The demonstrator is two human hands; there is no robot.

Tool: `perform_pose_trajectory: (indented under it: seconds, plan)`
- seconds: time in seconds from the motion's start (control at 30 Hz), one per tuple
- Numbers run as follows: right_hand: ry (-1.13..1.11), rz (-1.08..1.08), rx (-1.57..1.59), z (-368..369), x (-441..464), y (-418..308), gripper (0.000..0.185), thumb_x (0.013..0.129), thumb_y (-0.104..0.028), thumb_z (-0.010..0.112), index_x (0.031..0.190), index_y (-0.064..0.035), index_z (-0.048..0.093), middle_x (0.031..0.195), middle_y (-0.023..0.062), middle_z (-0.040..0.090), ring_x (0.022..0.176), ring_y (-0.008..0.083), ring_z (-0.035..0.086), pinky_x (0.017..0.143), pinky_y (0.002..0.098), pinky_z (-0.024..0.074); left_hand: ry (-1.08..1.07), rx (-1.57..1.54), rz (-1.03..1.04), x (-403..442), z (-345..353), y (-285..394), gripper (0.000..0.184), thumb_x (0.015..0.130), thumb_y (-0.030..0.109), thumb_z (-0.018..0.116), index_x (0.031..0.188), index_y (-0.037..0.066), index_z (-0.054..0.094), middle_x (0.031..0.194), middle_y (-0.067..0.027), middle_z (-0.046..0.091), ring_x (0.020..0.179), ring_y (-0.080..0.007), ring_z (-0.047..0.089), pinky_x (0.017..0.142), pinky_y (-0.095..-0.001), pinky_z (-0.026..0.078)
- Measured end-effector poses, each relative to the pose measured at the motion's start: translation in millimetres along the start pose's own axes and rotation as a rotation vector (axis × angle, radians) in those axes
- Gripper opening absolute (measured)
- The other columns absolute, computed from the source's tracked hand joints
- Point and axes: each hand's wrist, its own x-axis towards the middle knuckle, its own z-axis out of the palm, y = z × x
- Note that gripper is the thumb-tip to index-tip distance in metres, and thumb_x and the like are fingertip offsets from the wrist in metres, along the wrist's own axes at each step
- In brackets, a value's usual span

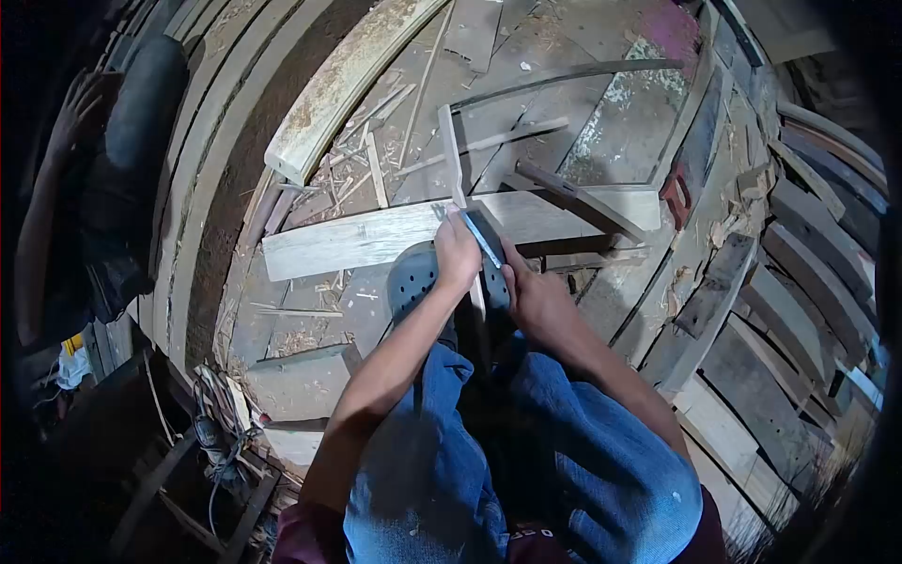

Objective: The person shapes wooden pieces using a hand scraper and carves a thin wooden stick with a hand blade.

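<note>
Okay so the left hand (458, 250) and right hand (534, 295) both have their grip clamped on the dark block (486, 235), which sits right between them, thin wood strip (452, 155) poking out just past the left grip, pale plank (362, 236) lying behind.

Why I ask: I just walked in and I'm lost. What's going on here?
A person in jeans is holding a dark block with a pale-blue edge between the left hand and right hand, against a narrow wooden strip. What the block is isn't clear. A pale plank lies across the floor just beyond their shoes, with wood shavings and offcuts around. Another person's hand shows at the left edge.
</note>
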Motion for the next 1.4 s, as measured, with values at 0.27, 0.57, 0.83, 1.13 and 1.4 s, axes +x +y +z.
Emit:
perform_pose_trajectory:
  seconds: [0.27,0.57,0.83,1.13,1.4]
  plan:
    - [-0.076,0.084,-0.03,-6.7,4.7,-10.7,0.048,0.101,-0.032,0.039,0.144,-0.0101,0.039,0.075,0.0335,0.061,0.074,0.0514,0.062,0.074,0.0593,0.0474,0.046,0.012,0.009,-3.8,3.5,8.4,0.058,0.106,0.035,0.025,0.07,0.0,0.055,0.056,-0.0077,0.054,0.052,-0.0199,0.054,0.053,-0.0388,0.044]
    - [0.024,-0.02,-0.005,0.1,3.9,-8.5,0.046,0.1,-0.027,0.04,0.14,-0.0033,0.042,0.065,0.0303,0.059,0.062,0.0486,0.06,0.064,0.0567,0.0484,0.032,0.0,0.006,-5.4,2.4,9.3,0.062,0.106,0.038,0.024,0.067,0.002,0.055,0.056,-0.0053,0.055,0.051,-0.0186,0.055,0.05,-0.0373,0.044]
    - [0.025,-0.011,-0.031,5.4,4.8,-3.1,0.047,0.101,-0.027,0.039,0.142,-0.0042,0.039,0.062,0.0293,0.058,0.06,0.0478,0.06,0.061,0.057,0.0472,0.01,-0.066,-0.032,-14.3,3.1,29.3,0.062,0.106,0.039,0.022,0.065,0.004,0.052,0.049,-0.0043,0.05,0.038,-0.0154,0.05,0.034,-0.0312,0.039]
    - [0.033,-0.012,-0.077,9.5,3.5,-4.6,0.051,0.101,-0.03,0.039,0.144,-0.0043,0.036,0.062,0.0289,0.058,0.058,0.0469,0.06,0.06,0.0568,0.0485,-0.003,-0.093,-0.039,-15.3,1.8,28.6,0.06,0.106,0.038,0.023,0.067,0.003,0.053,0.05,-0.0044,0.051,0.039,-0.0154,0.051,0.036,-0.0305,0.041]
    - [0.092,-0.036,-0.087,17.6,11.3,-4.1,0.05,0.1,-0.029,0.039,0.145,-0.007,0.036,0.062,0.029,0.059,0.058,0.048,0.06,0.06,0.0576,0.048,0.0,-0.073,0.038,-20.4,6.4,5.3,0.046,0.106,0.037,0.025,0.081,0.008,0.051,0.056,-0.0008,0.049,0.039,-0.0116,0.047,0.033,-0.0266,0.036]
